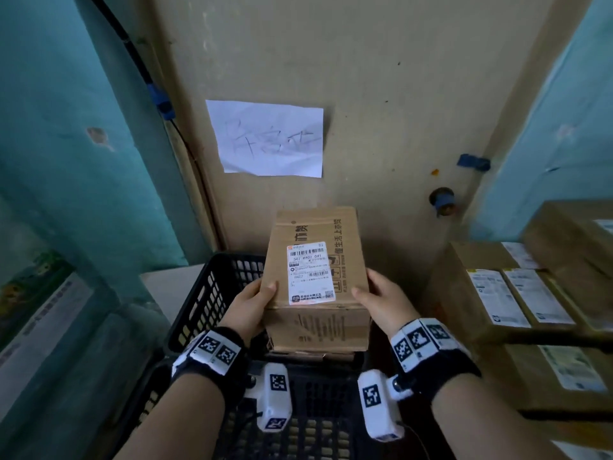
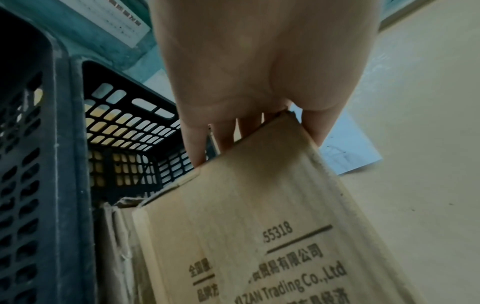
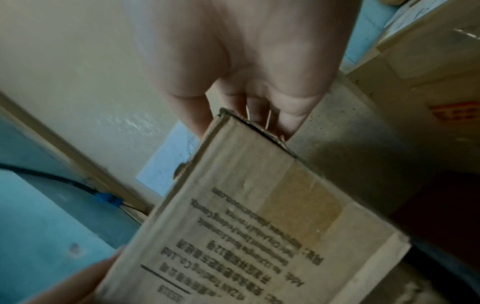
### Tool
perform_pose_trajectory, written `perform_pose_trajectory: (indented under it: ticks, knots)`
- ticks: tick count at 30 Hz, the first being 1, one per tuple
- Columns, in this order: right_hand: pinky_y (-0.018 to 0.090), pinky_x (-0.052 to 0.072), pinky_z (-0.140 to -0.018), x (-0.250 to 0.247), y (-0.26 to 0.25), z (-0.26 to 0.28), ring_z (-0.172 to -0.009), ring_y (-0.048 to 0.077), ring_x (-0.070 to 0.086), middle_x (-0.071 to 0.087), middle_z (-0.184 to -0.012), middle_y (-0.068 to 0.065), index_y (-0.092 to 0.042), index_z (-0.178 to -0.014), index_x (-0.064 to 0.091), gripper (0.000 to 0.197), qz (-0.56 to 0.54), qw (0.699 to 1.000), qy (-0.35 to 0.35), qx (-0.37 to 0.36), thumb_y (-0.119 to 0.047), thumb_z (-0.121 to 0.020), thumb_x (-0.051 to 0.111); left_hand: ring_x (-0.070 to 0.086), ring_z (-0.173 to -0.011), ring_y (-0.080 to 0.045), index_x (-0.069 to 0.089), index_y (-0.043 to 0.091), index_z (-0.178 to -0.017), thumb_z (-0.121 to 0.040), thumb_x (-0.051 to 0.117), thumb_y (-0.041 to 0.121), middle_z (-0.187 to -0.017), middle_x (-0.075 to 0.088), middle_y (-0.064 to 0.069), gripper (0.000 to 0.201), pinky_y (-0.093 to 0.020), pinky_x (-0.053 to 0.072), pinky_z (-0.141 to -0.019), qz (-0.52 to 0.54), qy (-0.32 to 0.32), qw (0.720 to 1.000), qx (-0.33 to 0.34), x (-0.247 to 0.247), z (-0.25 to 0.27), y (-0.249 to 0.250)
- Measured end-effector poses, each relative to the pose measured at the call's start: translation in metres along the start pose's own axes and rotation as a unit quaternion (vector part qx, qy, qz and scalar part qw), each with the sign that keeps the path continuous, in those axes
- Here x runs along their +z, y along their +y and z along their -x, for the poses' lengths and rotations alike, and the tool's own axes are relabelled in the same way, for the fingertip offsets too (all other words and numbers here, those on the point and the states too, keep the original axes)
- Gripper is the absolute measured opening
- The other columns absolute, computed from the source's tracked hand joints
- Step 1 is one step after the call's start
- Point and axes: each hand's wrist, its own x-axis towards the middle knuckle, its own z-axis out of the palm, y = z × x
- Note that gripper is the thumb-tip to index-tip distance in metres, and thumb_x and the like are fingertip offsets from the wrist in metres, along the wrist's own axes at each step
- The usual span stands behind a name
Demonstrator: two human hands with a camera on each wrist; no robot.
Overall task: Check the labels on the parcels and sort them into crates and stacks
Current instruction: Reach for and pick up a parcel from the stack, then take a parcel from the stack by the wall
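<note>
Cardboard parcel is held above the black crate, both forearms reaching forward with the left hand and right hand clamped on its opposite near corners, thumbs lying on top and fingers curled underneath. Its long axis runs away from the person toward the beige wall, with the white shipping label facing up. Stacked labelled boxes sit just to the right.
</note>
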Motion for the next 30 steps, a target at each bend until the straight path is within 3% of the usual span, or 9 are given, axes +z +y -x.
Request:
perform_pose_trajectory:
  ticks: [3,7,11,14,16,20,23,26,30]
  knots:
    - [0.029,0.045,-0.091,0.002,0.009,-0.012,-0.106,0.011,0.058,0.064,-0.119,-0.01,-0.029,-0.134,0.053,0.036,0.043,0.999,0.005,0.013,-0.019,-0.099,0.051,0.058,-0.08,-0.009,0.054,0.017,-0.128,-0.103,0.047,0.021,-0.095,0.064,0.002,0.026,-0.025,0.044,-0.06,-0.009,-0.013,0.999,-0.031,0.005,-0.017,-0.013]
    - [0.027,0.042,-0.09,0.007,0.023,-0.023,-0.107,0.011,0.056,0.063,-0.124,-0.008,-0.029,-0.134,0.054,0.036,0.064,0.997,0.023,0.036,-0.019,-0.099,0.05,0.058,-0.078,-0.012,0.054,0.012,-0.126,-0.104,0.044,0.016,-0.093,0.064,-0.001,0.025,-0.028,0.047,-0.064,-0.021,-0.018,0.998,-0.048,0.014,-0.038,-0.027]
    - [0.027,0.042,-0.091,0.01,0.036,-0.032,-0.111,0.014,0.057,0.062,-0.126,-0.006,-0.028,-0.134,0.053,0.035,0.091,0.993,0.022,0.068,-0.021,-0.099,0.05,0.063,-0.101,-0.028,0.059,0.023,-0.109,-0.103,0.046,0.016,-0.115,0.067,-0.011,0.016,-0.047,0.05,-0.097,-0.065,-0.006,0.997,-0.046,0.017,-0.054,-0.04]
    - [0.027,0.043,-0.088,0.011,0.04,-0.036,-0.104,0.013,0.056,0.062,-0.119,-0.007,-0.028,-0.133,0.052,0.033,0.109,0.99,0.031,0.084,-0.022,-0.1,0.049,0.061,-0.112,-0.033,0.06,0.018,-0.118,-0.104,0.045,0.018,-0.114,0.067,-0.009,0.021,-0.054,0.047,-0.102,-0.091,-0.003,0.995,-0.042,0.018,-0.067,-0.053]
    - [0.026,0.04,-0.084,0.012,0.039,-0.04,-0.097,0.01,0.052,0.061,-0.114,-0.008,-0.028,-0.132,0.053,0.033,0.111,0.989,0.037,0.088,-0.021,-0.101,0.048,0.06,-0.111,-0.033,0.057,0.018,-0.126,-0.104,0.043,0.021,-0.118,0.066,-0.011,0.026,-0.053,0.048,-0.1,-0.123,0.009,0.992,-0.027,0.022,-0.069,-0.053]
    - [0.025,0.039,-0.081,0.017,0.039,-0.043,-0.099,0.013,0.054,0.062,-0.125,-0.003,-0.024,-0.136,0.049,0.035,0.121,0.986,0.046,0.107,-0.022,-0.101,0.046,0.059,-0.11,-0.034,0.052,0.015,-0.135,-0.104,0.04,0.024,-0.122,0.063,-0.014,0.035,-0.049,0.049,-0.098,-0.185,0.026,0.982,0.003,0.028,-0.062,-0.05]
    - [0.026,0.042,-0.085,0.018,0.039,-0.042,-0.116,0.018,0.057,0.058,-0.133,-0.003,-0.025,-0.147,0.037,0.046,0.123,0.984,0.043,0.123,-0.025,-0.102,0.045,0.059,-0.109,-0.033,0.051,0.013,-0.134,-0.104,0.039,0.025,-0.123,0.063,-0.014,0.035,-0.047,0.049,-0.098,-0.219,0.028,0.975,0.016,0.03,-0.054,-0.046]
    - [0.032,0.042,-0.097,0.017,0.032,-0.038,-0.125,0.022,0.053,0.051,-0.142,-0.001,-0.027,-0.155,0.018,0.059,0.13,0.983,0.045,0.125,-0.024,-0.103,0.044,0.055,-0.118,-0.032,0.043,0.01,-0.144,-0.104,0.04,0.026,-0.134,0.057,-0.013,0.043,-0.036,0.045,-0.1,-0.27,0.04,0.962,0.021,0.03,-0.048,-0.038]
    - [0.034,0.042,-0.1,0.016,0.02,-0.033,-0.129,0.024,0.051,0.045,-0.148,0.0,-0.028,-0.156,0.001,0.07,0.13,0.985,0.051,0.105,-0.029,-0.102,0.046,0.051,-0.127,-0.03,0.036,0.013,-0.149,-0.104,0.041,0.027,-0.143,0.052,-0.011,0.047,-0.033,0.041,-0.099,-0.33,0.053,0.941,0.05,0.029,-0.042,-0.024]
